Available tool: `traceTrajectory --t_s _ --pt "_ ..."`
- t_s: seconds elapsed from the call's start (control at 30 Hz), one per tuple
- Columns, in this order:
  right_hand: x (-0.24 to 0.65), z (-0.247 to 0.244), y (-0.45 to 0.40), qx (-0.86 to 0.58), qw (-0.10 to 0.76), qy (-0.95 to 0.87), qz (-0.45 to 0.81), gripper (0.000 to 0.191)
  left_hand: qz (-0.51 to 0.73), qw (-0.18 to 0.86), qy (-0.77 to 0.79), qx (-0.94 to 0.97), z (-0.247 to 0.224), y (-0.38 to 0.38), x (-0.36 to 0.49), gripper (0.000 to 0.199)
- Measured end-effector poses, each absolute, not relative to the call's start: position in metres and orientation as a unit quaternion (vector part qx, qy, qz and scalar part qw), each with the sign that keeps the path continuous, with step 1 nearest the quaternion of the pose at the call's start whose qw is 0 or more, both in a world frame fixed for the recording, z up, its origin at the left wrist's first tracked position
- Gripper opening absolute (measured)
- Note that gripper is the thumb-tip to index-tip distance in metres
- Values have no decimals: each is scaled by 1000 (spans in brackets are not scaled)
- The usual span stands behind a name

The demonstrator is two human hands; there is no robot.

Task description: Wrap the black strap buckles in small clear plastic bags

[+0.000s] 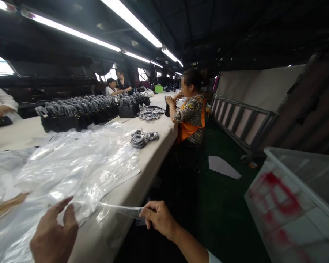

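My right hand point(159, 218) pinches the edge of a clear plastic bag point(120, 209) between thumb and fingers, just past the table's near edge. The bag stretches left from there toward the pile of clear plastic bags point(82, 164) on the table. My left hand point(55, 233) is raised at the lower left, thumb and forefinger apart, with nothing visible between them. It is in front of the pile; whether it touches the plastic is hard to tell. Beyond the pile lie coiled, plastic-wrapped black straps point(138, 139).
Rows of black handbags point(79, 113) with wrapped handles stand on the long table point(156, 153). A person in an orange apron point(192, 113) sits at its right side; other people work farther off. A translucent bin point(287, 204) with red markings and a wheeled rack point(241, 120) are at right.
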State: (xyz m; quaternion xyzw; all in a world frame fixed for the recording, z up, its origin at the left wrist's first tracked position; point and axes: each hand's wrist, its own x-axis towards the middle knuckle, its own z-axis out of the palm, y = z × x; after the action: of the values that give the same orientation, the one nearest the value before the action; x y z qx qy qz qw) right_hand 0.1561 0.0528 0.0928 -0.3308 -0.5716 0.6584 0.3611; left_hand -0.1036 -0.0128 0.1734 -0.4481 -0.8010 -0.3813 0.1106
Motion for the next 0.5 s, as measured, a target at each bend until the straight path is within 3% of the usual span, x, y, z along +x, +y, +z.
traceTrajectory --t_s 0.13,0.33,0.5 --pt "157 111 37 -284 330 -540 721 49 -234 187 -739 -603 170 32 -118 64" --pt "168 131 21 -306 327 -506 737 48 -107 137 -783 -598 171 77 -190 66" --pt "237 134 21 -339 365 -426 755 44 -83 120 -788 -598 171 74 -210 61"
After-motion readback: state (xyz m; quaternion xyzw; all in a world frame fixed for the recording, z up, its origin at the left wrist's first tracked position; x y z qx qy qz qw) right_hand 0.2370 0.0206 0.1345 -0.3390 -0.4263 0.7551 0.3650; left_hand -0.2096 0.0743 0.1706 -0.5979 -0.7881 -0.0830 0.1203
